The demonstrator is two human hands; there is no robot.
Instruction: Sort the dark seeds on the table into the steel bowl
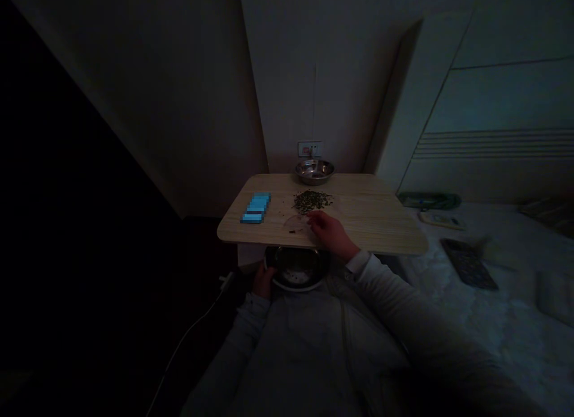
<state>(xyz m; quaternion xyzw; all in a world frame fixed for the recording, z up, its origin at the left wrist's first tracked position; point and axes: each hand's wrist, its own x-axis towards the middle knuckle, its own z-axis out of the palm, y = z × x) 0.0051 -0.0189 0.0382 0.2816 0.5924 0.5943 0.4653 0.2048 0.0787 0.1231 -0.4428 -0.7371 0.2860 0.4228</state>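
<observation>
My left hand (263,280) is wrapped around the left rim of a dark round bowl (320,277) with a pale edge, held over my lap just below the table's front edge. A few small light bits lie in its bottom. Over the front of the wooden table (381,219), my right hand (326,230) has its fingers curled and pressed together. Whatever is between the fingertips is too small and dim to make out. They are beside a faint, see-through round sheet or lid (293,223). Just beyond lies a loose pile of small dark green seeds or pieces (311,200).
A shiny metal bowl (314,173) stands at the table's back edge, under a wall socket (310,148). A lit phone (256,208) lies at the left. On the right is a bed (515,327) with a dark flat item (469,263). A white cable (188,333) hangs at lower left.
</observation>
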